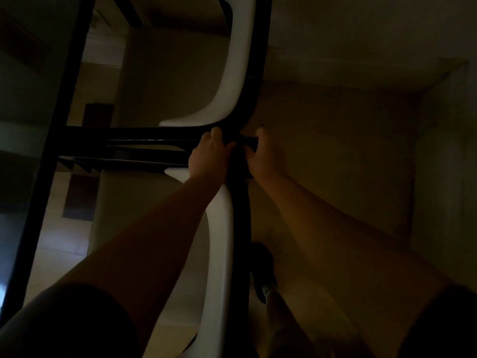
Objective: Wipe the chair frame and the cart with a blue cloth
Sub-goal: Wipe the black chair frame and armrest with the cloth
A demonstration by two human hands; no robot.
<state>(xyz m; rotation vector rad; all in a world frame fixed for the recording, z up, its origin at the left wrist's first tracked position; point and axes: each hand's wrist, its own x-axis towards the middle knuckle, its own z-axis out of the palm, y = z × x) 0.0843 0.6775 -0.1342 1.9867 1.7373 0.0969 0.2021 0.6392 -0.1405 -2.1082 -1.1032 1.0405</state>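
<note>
The scene is very dim; both bare forearms reach forward and meet at the bend of the black chair frame (254, 99), where the tube curves from a crossbar into an upright run; the left hand (210, 153) is curled over the frame just left of the bend, fingers wrapped onto the tube and knuckles up, closed in a grip on it; the right hand (265, 153) lies just right of the left, nearly touching it, its fingers folded around a dark wad pressed against the tube; this wad appears to be the cloth (249, 143), though its colour cannot be told in this light; white chair shells (232, 63) sit beyond the hands and also beneath the left forearm, each hugging the black tube; further black bars run out to the left of the left hand; below the right forearm a dark shoe (263, 267) rests on the pale floor (335, 151); the cart cannot be made out.
</note>
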